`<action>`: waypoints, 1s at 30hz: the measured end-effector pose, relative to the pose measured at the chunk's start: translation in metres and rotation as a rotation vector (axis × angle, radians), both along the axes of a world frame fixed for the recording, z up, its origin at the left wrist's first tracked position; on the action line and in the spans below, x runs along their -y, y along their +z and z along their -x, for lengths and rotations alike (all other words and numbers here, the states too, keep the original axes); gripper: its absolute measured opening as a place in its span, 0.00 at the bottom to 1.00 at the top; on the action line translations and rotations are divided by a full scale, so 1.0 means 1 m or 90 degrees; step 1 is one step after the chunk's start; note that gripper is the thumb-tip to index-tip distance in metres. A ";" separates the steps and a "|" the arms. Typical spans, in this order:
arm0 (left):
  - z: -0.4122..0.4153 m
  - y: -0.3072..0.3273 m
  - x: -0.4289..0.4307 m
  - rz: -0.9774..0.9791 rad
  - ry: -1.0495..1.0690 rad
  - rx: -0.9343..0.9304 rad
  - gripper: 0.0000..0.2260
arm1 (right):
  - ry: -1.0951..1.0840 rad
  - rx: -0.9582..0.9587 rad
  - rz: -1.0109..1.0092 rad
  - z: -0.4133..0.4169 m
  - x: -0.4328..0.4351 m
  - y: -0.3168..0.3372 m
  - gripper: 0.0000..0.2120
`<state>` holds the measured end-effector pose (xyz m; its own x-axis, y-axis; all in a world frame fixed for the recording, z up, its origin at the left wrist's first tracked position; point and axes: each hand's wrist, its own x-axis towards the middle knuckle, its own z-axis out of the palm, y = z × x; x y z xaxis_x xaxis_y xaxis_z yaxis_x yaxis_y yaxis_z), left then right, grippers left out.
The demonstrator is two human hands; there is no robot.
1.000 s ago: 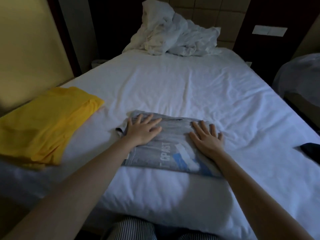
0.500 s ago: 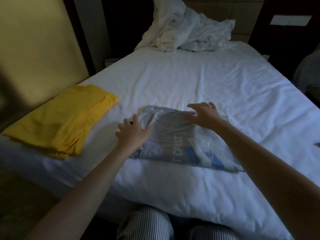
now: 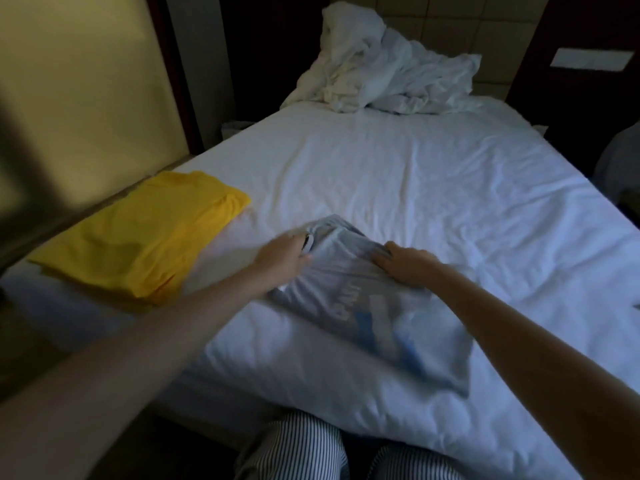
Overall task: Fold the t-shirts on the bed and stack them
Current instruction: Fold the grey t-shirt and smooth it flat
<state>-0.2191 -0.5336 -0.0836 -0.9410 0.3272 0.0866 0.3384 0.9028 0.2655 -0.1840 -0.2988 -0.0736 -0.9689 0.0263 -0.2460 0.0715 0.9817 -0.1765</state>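
Both left hand (image 3: 282, 259) and right hand (image 3: 405, 266), fingers clamped on folded grey t-shirt (image 3: 348, 296).

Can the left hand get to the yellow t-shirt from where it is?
Probably yes. The yellow t-shirt lies just left of the left hand with only bare sheet between, though that hand is busy gripping the grey t-shirt.

The only lettering in sight is a short line of white print on the grey t-shirt (image 3: 349, 296), in the lower middle of the frame, next to a white and blue stripe design. The letters are smeared by motion blur (a few pale strokes show, no more), so no word can be made out. No other text, number or sign is readable.
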 end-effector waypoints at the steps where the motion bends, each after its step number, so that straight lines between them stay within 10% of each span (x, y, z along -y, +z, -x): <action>1: 0.010 0.011 0.002 0.040 -0.025 -0.024 0.18 | -0.015 0.056 0.040 -0.007 0.003 0.006 0.29; 5: 0.029 0.033 -0.002 0.175 -0.107 -0.044 0.26 | -0.088 0.204 0.160 -0.046 0.009 0.023 0.30; 8: 0.009 0.012 -0.003 0.198 -0.078 -0.032 0.31 | -0.097 0.031 0.172 -0.059 0.011 0.014 0.27; 14: -0.065 -0.001 0.018 -0.232 0.266 0.114 0.34 | -0.137 -0.099 0.282 -0.065 0.031 0.000 0.32; 19: -0.122 -0.022 0.008 -0.378 0.081 0.161 0.32 | -0.126 -0.084 0.227 -0.073 0.040 -0.001 0.32; 25: -0.117 -0.011 -0.003 -0.765 0.171 0.292 0.28 | -0.204 -0.197 0.378 -0.093 0.050 -0.006 0.21; 30: -0.103 0.001 0.020 -0.719 0.136 0.260 0.28 | -0.315 -0.158 0.628 -0.095 0.061 0.005 0.25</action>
<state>-0.1159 -0.5534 -0.0829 -0.9912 0.0953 -0.0924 -0.0804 0.1232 0.9891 -0.0885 -0.3600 -0.0681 -0.9310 0.3214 -0.1732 0.2681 0.2797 -0.9219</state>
